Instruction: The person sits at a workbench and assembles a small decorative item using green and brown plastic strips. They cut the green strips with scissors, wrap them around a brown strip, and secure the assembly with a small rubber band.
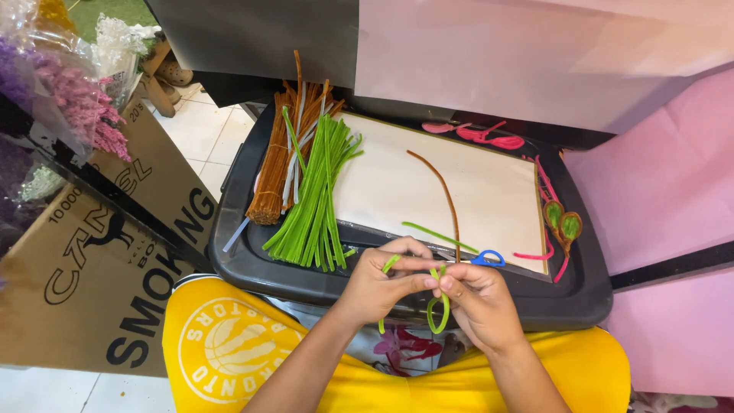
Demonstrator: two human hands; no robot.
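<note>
My left hand [380, 284] and my right hand [478, 300] meet over the near rim of a dark plastic bin lid [581, 298]. Both pinch one bright green pipe cleaner [438, 307]. Its lower part curls into a loop that hangs under my right fingers, and a short end sticks out by my left thumb. A bundle of green pipe cleaners [313, 203] lies just beyond my left hand. Blue-handled scissors [487, 258] lie right behind my right hand.
A cream board [474, 183] on the lid carries a single brown pipe cleaner [442, 187] and a loose green one [437, 235]. Orange-brown pipe cleaners [277, 172] lie left of the green bundle. Pink pieces [482, 134] and small leaf shapes [562, 222] sit at right. A cardboard box [92, 260] stands left.
</note>
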